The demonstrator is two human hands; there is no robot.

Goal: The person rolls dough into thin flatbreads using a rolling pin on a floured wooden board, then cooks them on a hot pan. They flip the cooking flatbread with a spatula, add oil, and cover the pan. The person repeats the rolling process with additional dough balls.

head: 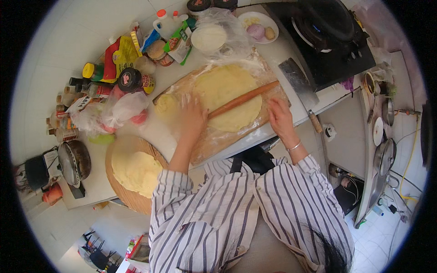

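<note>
A large round sheet of yellow dough (pixel 227 80) lies on a floured wooden board (pixel 205 150). Across it rests a tapered wooden rolling pin (pixel 244 99), slanting up to the right. My left hand (pixel 193 116) is spread at the pin's lower left end, partly blurred; whether it touches the pin is unclear. Beside it, at the board's left, sits a small lump of dough (pixel 166 105). My right hand (pixel 278 114) hovers by the dough's right edge, below the pin's upper end, fingers loosely curved and holding nothing. Another flat dough round (pixel 138 172) lies on a round wooden board (pixel 114 146) at the left.
A cleaver (pixel 298 82) lies right of the board, near a black gas stove (pixel 355 65) with a blue flame. Behind stand a plate (pixel 269 17) with a peeled onion, a plastic-covered bowl (pixel 209 37), and several jars and bottles. A lidded pan (pixel 80 158) stands far left.
</note>
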